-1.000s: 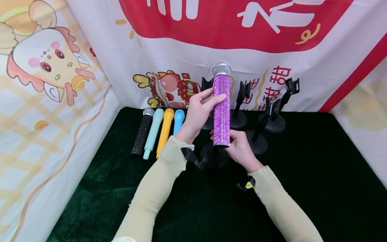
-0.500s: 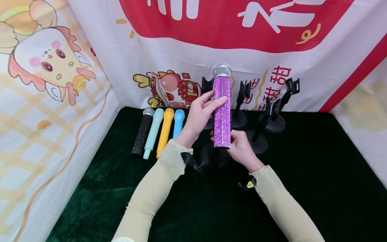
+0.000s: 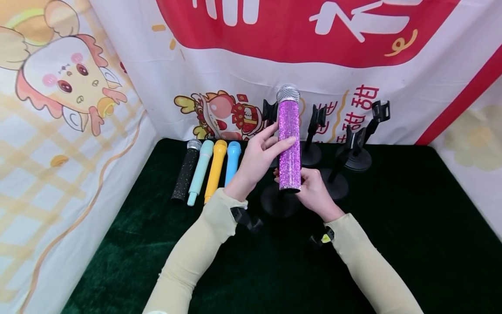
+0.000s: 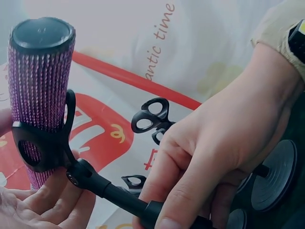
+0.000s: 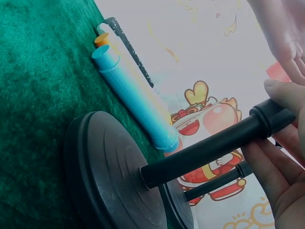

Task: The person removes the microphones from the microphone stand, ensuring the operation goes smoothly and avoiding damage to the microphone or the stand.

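A purple glittery microphone [image 3: 289, 144] with a silver mesh head leans tilted in the black clip [image 4: 43, 143] of a microphone stand [image 5: 205, 155]. My left hand [image 3: 256, 152] holds the microphone's body from the left, thumb across its front and fingers behind. Below it, my right hand [image 3: 315, 192] grips the stand's pole at its collar, as the right wrist view shows. The stand's round base [image 3: 279, 203] rests on the green cloth. In the left wrist view, the right hand [image 4: 219, 129] covers part of the pole, and the microphone's dark bottom end faces the camera.
Black, light green, yellow and blue microphones [image 3: 215, 168] lie side by side at the left back. Several more black stands [image 3: 357, 157] stand behind and to the right. A printed cloth backdrop [image 3: 235, 69] hangs behind the green-covered table [image 3: 412, 226].
The microphone has sunk slightly and tilts a little more toward the camera. My left hand has slid down a little with it. My right hand stays at the pole.
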{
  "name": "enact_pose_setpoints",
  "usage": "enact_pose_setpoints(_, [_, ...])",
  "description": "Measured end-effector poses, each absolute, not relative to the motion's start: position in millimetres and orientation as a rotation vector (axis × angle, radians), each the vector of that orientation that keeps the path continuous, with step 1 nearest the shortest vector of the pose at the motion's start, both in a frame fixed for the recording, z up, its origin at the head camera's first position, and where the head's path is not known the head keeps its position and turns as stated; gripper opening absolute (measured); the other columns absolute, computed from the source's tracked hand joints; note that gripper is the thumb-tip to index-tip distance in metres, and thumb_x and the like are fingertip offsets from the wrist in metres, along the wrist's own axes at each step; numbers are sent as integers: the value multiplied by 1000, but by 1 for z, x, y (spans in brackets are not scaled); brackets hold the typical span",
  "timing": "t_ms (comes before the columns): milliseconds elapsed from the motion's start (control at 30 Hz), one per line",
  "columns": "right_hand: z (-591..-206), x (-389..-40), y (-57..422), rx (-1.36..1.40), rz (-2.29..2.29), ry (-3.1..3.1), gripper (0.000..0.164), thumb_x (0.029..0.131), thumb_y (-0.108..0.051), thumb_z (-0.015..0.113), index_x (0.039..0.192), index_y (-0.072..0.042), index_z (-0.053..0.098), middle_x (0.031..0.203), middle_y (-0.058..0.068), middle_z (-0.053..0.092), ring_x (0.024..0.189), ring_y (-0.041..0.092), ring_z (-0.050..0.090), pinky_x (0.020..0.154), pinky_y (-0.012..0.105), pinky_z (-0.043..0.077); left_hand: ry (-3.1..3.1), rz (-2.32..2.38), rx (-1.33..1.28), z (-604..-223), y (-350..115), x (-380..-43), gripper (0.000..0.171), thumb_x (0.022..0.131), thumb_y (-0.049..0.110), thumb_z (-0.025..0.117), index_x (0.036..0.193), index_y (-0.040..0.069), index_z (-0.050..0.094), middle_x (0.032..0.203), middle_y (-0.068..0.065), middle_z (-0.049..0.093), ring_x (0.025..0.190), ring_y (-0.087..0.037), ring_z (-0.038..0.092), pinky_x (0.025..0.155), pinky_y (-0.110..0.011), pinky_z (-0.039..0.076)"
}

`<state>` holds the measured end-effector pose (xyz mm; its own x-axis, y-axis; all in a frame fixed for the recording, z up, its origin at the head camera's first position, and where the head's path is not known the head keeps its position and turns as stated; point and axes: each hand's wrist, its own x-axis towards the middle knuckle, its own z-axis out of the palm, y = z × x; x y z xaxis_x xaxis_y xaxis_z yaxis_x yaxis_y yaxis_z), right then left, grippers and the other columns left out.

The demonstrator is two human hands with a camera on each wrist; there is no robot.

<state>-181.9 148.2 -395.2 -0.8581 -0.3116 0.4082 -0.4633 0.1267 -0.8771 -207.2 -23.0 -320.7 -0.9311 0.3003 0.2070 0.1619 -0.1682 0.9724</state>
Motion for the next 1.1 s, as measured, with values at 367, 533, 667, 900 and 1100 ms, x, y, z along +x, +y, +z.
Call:
enact_pose_setpoints(367, [-421, -199, 154, 786, 1831, -2251, 23, 93, -4, 75, 116, -2, 75, 109, 9, 75, 103, 21, 71, 89, 31, 56, 1968, 2294, 572, -324, -25, -201, 65, 98, 22, 69, 156, 8, 41, 121, -7, 70, 108, -22, 68, 94, -36, 54])
enact_pose_setpoints(533, [-401, -186, 149, 783, 1724, -2243, 19, 91, 1, 76, 108, 7, 75, 102, 13, 75, 95, 13, 71, 82, 26, 56, 1952, 2327, 579, -328, -24, -195, 63, 98, 21, 69, 154, 8, 44, 124, -8, 70, 112, -22, 66, 97, -36, 52])
enact_pose_setpoints(667, [-393, -179, 148, 777, 1643, -2234, 15, 88, 7, 76, 103, 10, 75, 96, 16, 75, 89, 7, 69, 76, 21, 55, 1951, 2345, 577, -329, -23, -192, 61, 98, 20, 69, 153, 7, 46, 123, -8, 70, 112, -22, 66, 100, -35, 51])
enact_pose_setpoints(900, [-393, -180, 149, 802, 1675, -2227, 16, 88, 9, 75, 104, 11, 74, 97, 19, 75, 89, 10, 69, 77, 21, 55, 1937, 2378, 570, -332, -20, -192, 60, 98, 21, 69, 152, 8, 47, 121, -8, 70, 110, -23, 67, 98, -36, 51])
enact_pose_setpoints(1100, [-394, -180, 149, 804, 1675, -2214, 16, 87, 10, 76, 103, 11, 74, 97, 18, 75, 89, 8, 69, 77, 22, 55, 1915, 2428, 584, -334, -18, -193, 57, 98, 20, 69, 150, 6, 49, 121, -10, 70, 110, -24, 66, 98, -37, 52])
